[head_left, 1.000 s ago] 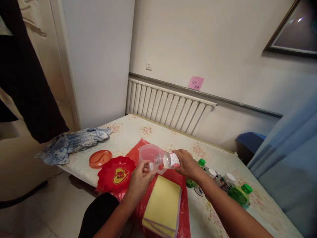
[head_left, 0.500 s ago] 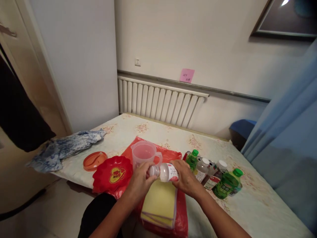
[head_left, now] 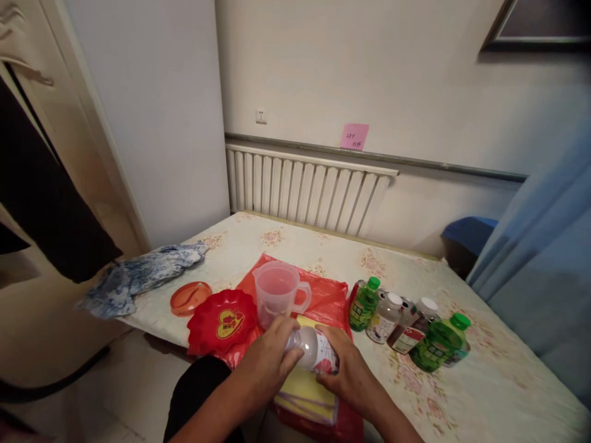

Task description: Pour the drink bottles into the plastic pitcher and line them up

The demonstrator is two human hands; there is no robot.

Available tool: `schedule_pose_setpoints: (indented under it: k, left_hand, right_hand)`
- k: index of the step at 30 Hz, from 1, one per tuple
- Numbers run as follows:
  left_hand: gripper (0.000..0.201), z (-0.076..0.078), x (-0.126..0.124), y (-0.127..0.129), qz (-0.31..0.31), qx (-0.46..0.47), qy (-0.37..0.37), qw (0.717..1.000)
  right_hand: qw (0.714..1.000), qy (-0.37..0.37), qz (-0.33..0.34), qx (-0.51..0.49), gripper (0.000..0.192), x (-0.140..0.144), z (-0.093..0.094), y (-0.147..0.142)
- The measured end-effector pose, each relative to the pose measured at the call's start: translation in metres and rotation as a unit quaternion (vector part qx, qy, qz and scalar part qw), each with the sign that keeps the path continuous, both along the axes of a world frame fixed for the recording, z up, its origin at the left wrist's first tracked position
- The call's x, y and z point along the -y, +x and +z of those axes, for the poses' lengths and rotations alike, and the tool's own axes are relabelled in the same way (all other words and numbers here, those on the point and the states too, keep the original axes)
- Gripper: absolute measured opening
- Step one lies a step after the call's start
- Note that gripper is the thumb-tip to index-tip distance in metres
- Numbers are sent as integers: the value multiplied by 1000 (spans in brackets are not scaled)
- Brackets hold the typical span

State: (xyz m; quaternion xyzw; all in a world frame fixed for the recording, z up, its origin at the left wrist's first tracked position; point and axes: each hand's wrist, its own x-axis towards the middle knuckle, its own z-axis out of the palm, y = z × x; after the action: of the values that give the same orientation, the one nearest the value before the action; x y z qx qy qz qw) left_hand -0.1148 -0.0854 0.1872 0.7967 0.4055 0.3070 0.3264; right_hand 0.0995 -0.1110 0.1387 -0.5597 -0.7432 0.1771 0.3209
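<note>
A clear plastic bottle (head_left: 306,346) with a white and red label lies tilted on its side between my hands, its neck end toward the left. My left hand (head_left: 272,349) is closed around the neck, covering the cap. The labelled lower end sits in the grip of my right hand (head_left: 347,363). Beneath the bottle is a stack of yellow cloths (head_left: 306,394) on a red plastic bag (head_left: 323,289). Just beyond my left hand stands a translucent pink pitcher (head_left: 277,286), its handle toward the right.
A red scalloped plate (head_left: 210,320) and an orange lid (head_left: 190,299) lie left of the pitcher. Several drinks stand at right, among them a green bottle (head_left: 364,307) and a white-capped bottle (head_left: 385,320). A blue patterned cloth (head_left: 143,277) lies at far left.
Both hands and the bottle have come lower and nearer to me, over the cloths. My left hand now covers the bottle's cap, which showed before. The view has shifted slightly.
</note>
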Motion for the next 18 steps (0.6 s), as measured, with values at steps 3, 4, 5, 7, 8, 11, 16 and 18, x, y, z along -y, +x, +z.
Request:
schedule_pose_setpoints:
  k: [3, 4, 5, 7, 8, 11, 16, 18]
  left_hand:
    - [23, 17, -2, -31, 28, -32, 17, 999]
    - [23, 24, -6, -44, 51, -53, 31, 997]
    - [23, 32, -12, -58, 79, -79, 45, 993]
    - [25, 50, -28, -86, 132, -146, 84, 977]
    - [27, 58, -38, -99, 171, -188, 99, 962]
    - [30, 79, -74, -126, 238, -306, 119, 914]
    - [35, 95, -139, -127, 280, -396, 104, 868]
    - [35, 92, -163, -118, 277, -400, 105, 868]
  right_hand:
    - [999, -32, -26, -19, 80, 10, -26, 2]
    - [998, -41, -40, -23, 78, 13, -35, 6]
    - [997, -51, -54, -27, 76, 16, -44, 11]
    - [994, -72, -75, -31, 71, 22, -59, 23]
    - [992, -86, -86, -30, 69, 25, -64, 30]
    - [988, -117, -100, -25, 62, 34, -69, 43]
    - [981, -140, -132, -25, 52, 43, -66, 50]
    - [978, -151, -143, -28, 44, 42, -69, 51]
